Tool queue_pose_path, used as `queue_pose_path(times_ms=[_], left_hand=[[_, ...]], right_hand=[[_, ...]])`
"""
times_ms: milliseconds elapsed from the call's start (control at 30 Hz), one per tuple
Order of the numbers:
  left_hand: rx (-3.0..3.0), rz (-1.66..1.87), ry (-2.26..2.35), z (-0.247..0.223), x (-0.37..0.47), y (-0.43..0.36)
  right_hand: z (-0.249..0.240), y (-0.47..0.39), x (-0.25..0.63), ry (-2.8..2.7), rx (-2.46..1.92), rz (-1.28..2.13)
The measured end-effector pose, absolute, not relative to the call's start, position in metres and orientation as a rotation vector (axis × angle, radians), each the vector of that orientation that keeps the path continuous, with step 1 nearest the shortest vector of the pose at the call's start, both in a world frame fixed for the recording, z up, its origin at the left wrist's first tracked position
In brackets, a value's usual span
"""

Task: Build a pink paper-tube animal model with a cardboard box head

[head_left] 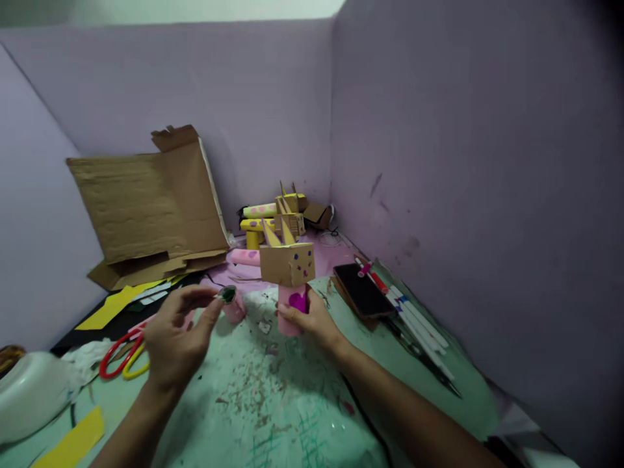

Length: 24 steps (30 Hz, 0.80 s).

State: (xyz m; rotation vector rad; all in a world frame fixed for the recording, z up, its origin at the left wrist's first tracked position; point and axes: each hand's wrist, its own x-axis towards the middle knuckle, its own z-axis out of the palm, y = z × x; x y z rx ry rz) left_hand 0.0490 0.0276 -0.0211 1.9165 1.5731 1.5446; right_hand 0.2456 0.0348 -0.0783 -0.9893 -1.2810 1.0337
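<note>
My right hand [312, 318] is wrapped round the pink tube body of a cardboard animal figure [287, 266], which stands upright. Its brown box head has pointed ears and small dark dots, and a purple heart marks the tube. My left hand [182, 331] is pinched, with thumb and index finger meeting at the rim of a small pink cup [234, 309] that looks dark green inside. Whether something small sits between those fingertips I cannot make out.
Behind the figure lie yellow and pink cardboard animals [263, 224]. Scissors [117, 357], yellow paper [73, 442] and a white bowl [34, 396] are on the left. A phone [363, 289] and several markers [419, 325] lie right, near the wall. Folded cardboard [146, 201] leans at the back.
</note>
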Motion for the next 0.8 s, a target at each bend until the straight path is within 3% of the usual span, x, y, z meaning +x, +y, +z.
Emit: queue_pose_path(times_ms=[200, 433, 800], left_hand=[[1.674, 1.354, 1.176, -0.007, 0.097, 0.056], [1.424, 1.403, 0.879, -0.015, 0.108, 0.062], [1.428, 1.365, 0.771, -0.023, 0.102, 0.067]], right_hand=[[-0.058, 0.048, 0.231, -1.270, -1.119, 0.892], [-0.060, 0.041, 0.215, -1.480, -1.314, 0.700], [-0.057, 0.033, 0.224, -1.579, -1.442, 0.718]])
